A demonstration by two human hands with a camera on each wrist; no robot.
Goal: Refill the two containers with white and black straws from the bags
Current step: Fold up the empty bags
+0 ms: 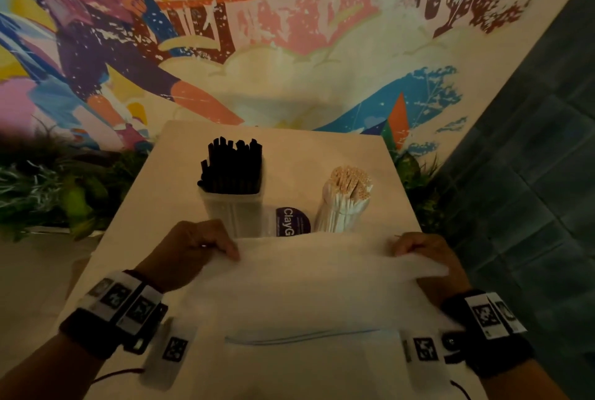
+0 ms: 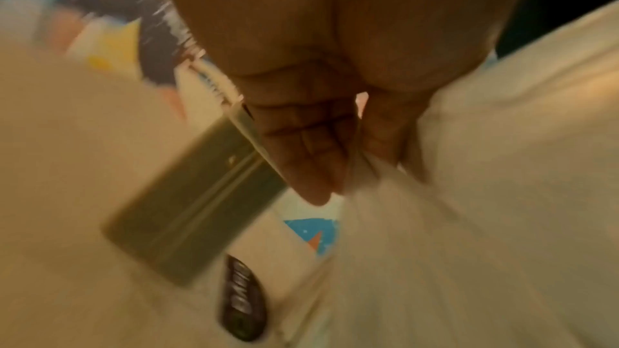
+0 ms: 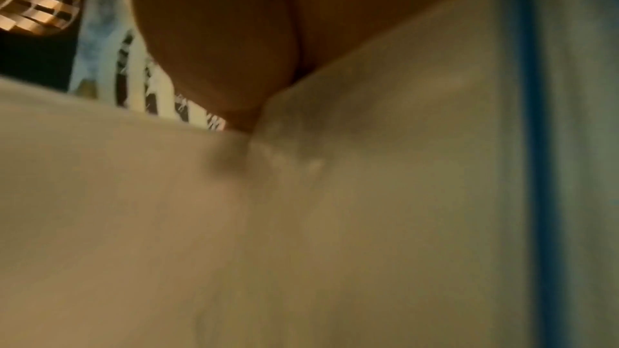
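A clear container (image 1: 235, 206) packed with black straws (image 1: 231, 167) stands at the back middle of the table. To its right a bundle of white straws (image 1: 346, 198) stands upright; its container is hidden. Both my hands hold up a large translucent white bag (image 1: 309, 287) in front of them. My left hand (image 1: 206, 246) pinches the bag's top left corner. My right hand (image 1: 418, 249) grips the top right corner. In the left wrist view my fingers (image 2: 308, 147) pinch the bag (image 2: 452, 221), blurred. The right wrist view shows mostly the bag (image 3: 301, 221) below my palm.
The pale table (image 1: 167, 193) stands against a colourful mural wall (image 1: 257, 45). A round purple label (image 1: 293, 220) shows between the containers. Green plants (image 1: 58, 187) flank the table left and right. Dark tiled wall (image 1: 531, 174) lies to the right. A blue zip line (image 1: 306, 337) crosses the bag.
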